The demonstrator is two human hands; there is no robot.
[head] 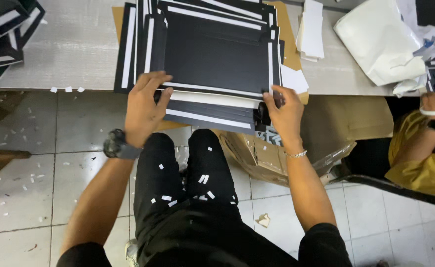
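Item: stack of black card sheets (212, 59), flat, edged with white strips, lying at twelve o'clock on the grey table (74, 44) and overhanging its near edge.

Left hand (145, 106): being laid at the stack's seven o'clock corner, fingers curled loosely over the top sheet, thumb spread; nothing is being clamped outright. A dark wristwatch (118, 146) is being worn.

Right hand (284, 111): being pressed to the five o'clock corner, fingertips pinched on the sheet edge. A thin bracelet (295, 154) is being worn.

Handling, as judged: the sheets are appearing light, stiff and smooth, liable to slide over one another and to crease at corners; the near corners and side edges are offering the best hold.

Surroundings: white paper scraps (202, 180) are lying on the black trousers and tiled floor; a brown carton (257, 151) is standing at four o'clock; white bags (381, 39) at two o'clock; another person's arm (433, 123) at three o'clock.

Obscured: the stack's far end is being cut off by the frame; the sheet count and the carton's contents cannot be made out.
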